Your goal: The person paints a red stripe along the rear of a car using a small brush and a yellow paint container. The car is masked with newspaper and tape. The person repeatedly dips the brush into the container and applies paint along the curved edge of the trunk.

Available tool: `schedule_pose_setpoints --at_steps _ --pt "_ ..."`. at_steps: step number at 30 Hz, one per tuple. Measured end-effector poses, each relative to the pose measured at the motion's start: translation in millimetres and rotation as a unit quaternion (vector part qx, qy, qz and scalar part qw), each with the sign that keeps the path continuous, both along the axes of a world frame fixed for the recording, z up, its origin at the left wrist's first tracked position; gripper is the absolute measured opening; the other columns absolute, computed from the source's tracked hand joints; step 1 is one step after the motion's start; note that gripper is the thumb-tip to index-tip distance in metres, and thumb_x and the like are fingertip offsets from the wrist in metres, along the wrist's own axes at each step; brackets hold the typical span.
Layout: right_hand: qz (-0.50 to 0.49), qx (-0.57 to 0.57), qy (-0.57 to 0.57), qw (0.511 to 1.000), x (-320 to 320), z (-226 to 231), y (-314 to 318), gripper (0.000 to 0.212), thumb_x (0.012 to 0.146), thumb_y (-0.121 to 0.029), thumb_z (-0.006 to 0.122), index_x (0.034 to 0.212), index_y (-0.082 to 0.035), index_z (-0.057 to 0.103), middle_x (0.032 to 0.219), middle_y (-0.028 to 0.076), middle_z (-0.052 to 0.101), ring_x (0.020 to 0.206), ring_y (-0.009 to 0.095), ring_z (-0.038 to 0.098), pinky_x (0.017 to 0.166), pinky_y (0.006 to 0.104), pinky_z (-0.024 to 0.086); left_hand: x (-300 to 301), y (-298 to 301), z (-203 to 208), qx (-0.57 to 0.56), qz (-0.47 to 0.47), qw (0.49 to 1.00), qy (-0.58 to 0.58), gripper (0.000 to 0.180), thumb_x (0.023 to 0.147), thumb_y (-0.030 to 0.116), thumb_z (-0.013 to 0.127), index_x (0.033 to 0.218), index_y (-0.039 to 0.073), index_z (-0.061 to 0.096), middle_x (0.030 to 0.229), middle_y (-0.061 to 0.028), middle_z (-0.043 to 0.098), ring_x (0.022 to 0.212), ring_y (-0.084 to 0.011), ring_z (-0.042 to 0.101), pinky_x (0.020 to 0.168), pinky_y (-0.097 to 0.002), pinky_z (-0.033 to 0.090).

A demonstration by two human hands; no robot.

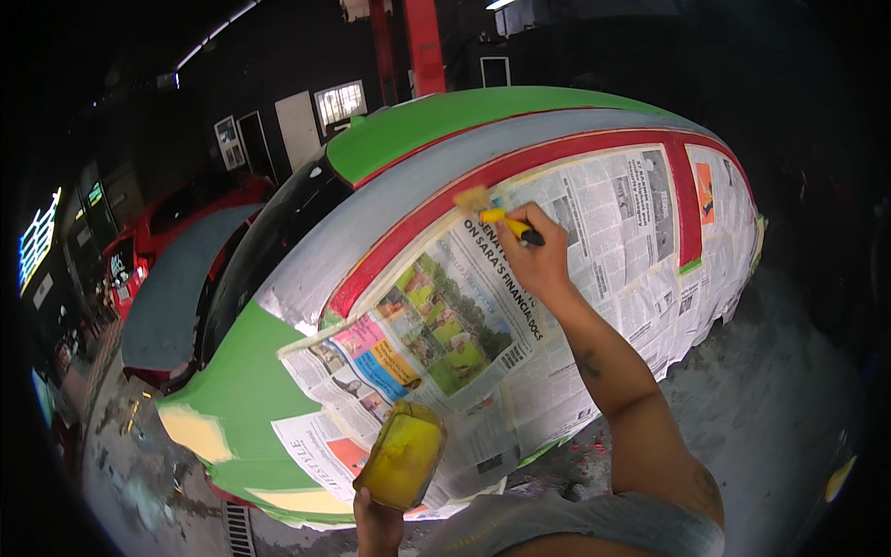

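My right hand (541, 246) grips a paintbrush (490, 214) with a yellow and black handle. Its pale bristles are at the lower edge of the red band (408, 229) that frames the car's side windows; whether they touch it I cannot tell. Low in the view, my left hand (379, 522) holds a tub (406, 459) tilted up, its inside yellow. Behind both hands is the side of a car (251, 371) in green, grey and red. Newspaper sheets (543, 371) cover its windows and doors, with pale tape along their upper edge.
Cream patches (193, 434) show on the green front panel. Left of this car stands a red car (176, 216) with a grey hood. A red post (425, 46) rises behind the roof. A floor grate (238, 529) lies at the lower left, and grey concrete floor (770, 371) extends on the right.
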State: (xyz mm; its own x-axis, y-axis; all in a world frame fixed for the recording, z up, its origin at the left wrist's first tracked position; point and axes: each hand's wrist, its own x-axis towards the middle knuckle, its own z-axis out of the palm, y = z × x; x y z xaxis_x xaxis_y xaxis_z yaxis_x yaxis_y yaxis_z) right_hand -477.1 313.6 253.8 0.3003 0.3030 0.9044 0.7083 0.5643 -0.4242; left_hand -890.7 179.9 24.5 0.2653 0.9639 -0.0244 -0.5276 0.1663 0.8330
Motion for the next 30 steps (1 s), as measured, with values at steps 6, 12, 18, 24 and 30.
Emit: schedule_pose_setpoints --at_steps 6,12,18,24,30 --pt "0.169 -0.061 0.136 0.974 -23.7 -55.4 -82.7 0.014 0.098 -0.002 0.083 0.104 0.001 0.071 0.098 0.006 0.075 0.087 0.009 0.068 0.078 0.0285 0.055 8.5 -4.8 23.3 0.078 -0.011 0.971 0.227 0.062 0.104 0.033 0.081 0.154 0.002 0.061 0.137 -0.0143 0.067 0.115 -0.0195 0.067 0.094 -0.0335 0.058" --pt "0.257 -0.215 0.005 0.942 -95.3 -128.5 -187.0 0.017 0.092 -0.008 0.089 0.102 -0.005 0.075 0.101 0.01 0.077 0.084 0.024 0.078 0.075 0.0358 0.061 30.4 26.9 11.9 -0.03 -0.178 0.983 -0.042 0.089 0.096 0.048 0.083 0.163 0.001 0.049 0.156 -0.0163 0.062 0.145 -0.0337 0.061 0.116 -0.0522 0.056" --pt "0.042 -0.201 -0.13 0.97 -96.1 -170.0 -240.0 0.028 0.089 -0.019 0.093 0.111 -0.013 0.079 0.105 0.007 0.074 0.086 0.029 0.076 0.07 0.0399 0.062 79.2 34.4 -1.2 -0.051 -0.302 0.951 -0.051 0.092 0.093 0.045 0.085 0.162 -0.002 0.047 0.158 -0.0178 0.059 0.142 -0.0317 0.064 0.118 -0.0507 0.056" --pt "-0.064 -0.276 -0.102 0.954 -81.6 -179.7 -321.8 0.033 0.087 -0.026 0.096 0.114 -0.016 0.081 0.105 0.005 0.072 0.088 0.027 0.074 0.071 0.0369 0.06 135.1 -14.2 -2.0 -0.071 -0.367 0.925 -0.062 0.09 0.093 0.042 0.084 0.164 -0.001 0.047 0.157 -0.0168 0.06 0.142 -0.0313 0.064 0.118 -0.0501 0.056" --pt "-0.134 -0.295 -0.059 0.944 -48.7 -193.0 -432.4 0.04 0.084 -0.026 0.099 0.12 -0.016 0.083 0.106 0.007 0.076 0.085 0.027 0.075 0.071 0.0361 0.062 197.4 -78.2 -17.2 -0.113 -0.483 0.868 -0.023 0.089 0.091 0.036 0.083 0.167 0.01 0.045 0.166 -0.0136 0.054 0.152 -0.0332 0.055 0.125 -0.0551 0.048"
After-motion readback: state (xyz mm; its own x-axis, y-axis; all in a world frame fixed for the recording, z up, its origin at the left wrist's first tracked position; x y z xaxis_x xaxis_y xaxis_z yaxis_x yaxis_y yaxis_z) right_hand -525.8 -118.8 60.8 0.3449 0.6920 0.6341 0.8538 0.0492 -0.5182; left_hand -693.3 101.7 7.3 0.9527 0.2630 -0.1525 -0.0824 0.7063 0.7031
